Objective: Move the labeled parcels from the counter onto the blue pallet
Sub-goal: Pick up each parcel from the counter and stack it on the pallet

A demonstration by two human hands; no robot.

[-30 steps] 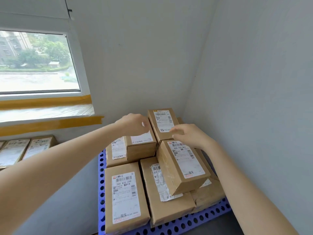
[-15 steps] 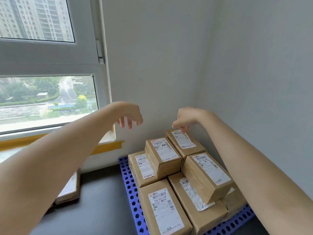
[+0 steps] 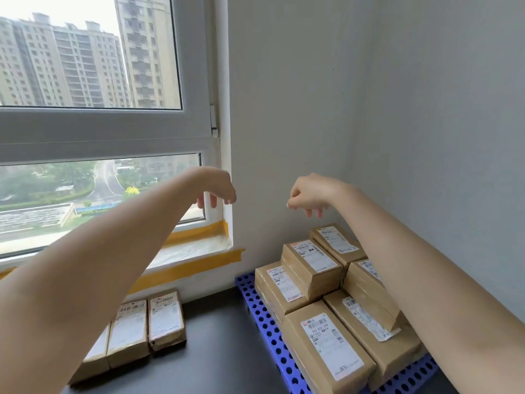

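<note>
Several brown labeled parcels (image 3: 312, 263) lie stacked in two layers on the blue perforated pallet (image 3: 264, 322) at the right, in the room's corner. Three more labeled parcels (image 3: 164, 319) lie side by side on the dark counter (image 3: 224, 351) at the lower left, below the window. My left hand (image 3: 216, 190) and my right hand (image 3: 308, 194) both hang in the air above the pallet, wrists bent, fingers drooping loosely. Neither hand holds anything or touches a parcel.
A window (image 3: 99, 132) with a taped yellow-edged sill fills the left. Grey walls close the corner behind and to the right of the pallet. Bare dark counter lies between the loose parcels and the pallet.
Both hands have lifted off the top parcels and risen well above the stack. The view has swung up and left, bringing the counter parcels and more window into sight.
</note>
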